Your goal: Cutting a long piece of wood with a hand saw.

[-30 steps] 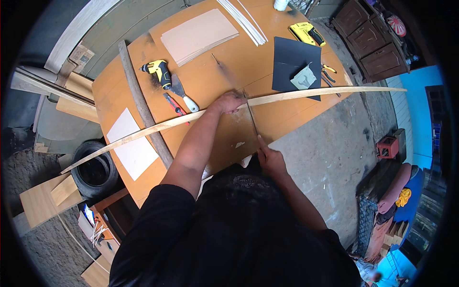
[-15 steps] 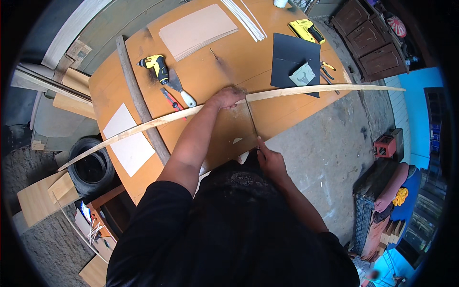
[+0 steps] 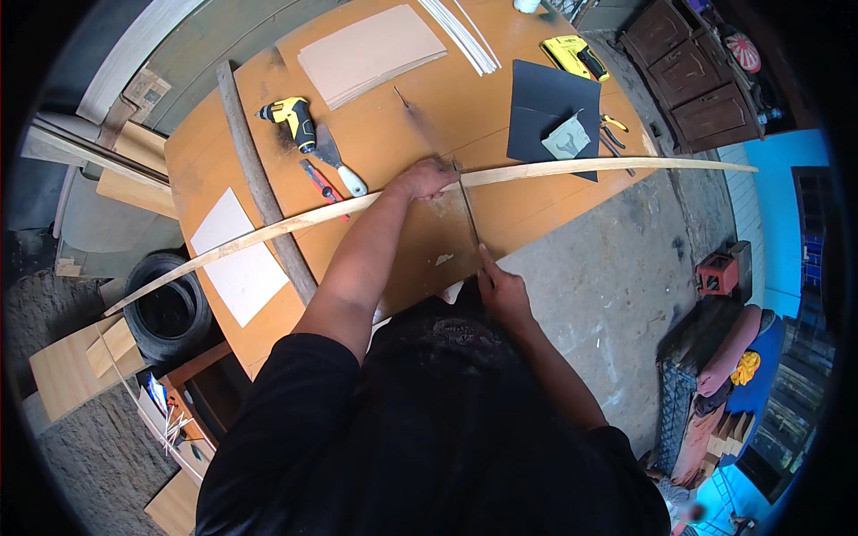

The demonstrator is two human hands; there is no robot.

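A long, pale wooden strip [image 3: 572, 167] runs across the worktable [image 3: 375, 268], bent by the wide lens and reaching past the table on both sides. My left hand [image 3: 427, 179] is closed over the strip near its middle, pressing it against the table. Just right of those fingers, a hand saw [image 3: 470, 214] lies across the strip; its thin dark blade is seen almost edge-on. Its near end is in my right hand [image 3: 506, 290], with the index finger stretched along it. The saw's handle is mostly hidden by that hand.
Left of my hands lie a rough wooden pole [image 3: 246, 143], a yellow-black drill [image 3: 295, 121], a scraper [image 3: 344, 170], a red utility knife [image 3: 322, 186] and white paper [image 3: 237, 259]. Brown sheets [image 3: 371, 54], black card [image 3: 545, 107], a yellow staple gun [image 3: 572, 58] and pliers [image 3: 612, 129] lie farther off.
My right hand has pushed the saw slightly away from my body, and its far end now shows beyond the strip. My left hand keeps its place on the strip.
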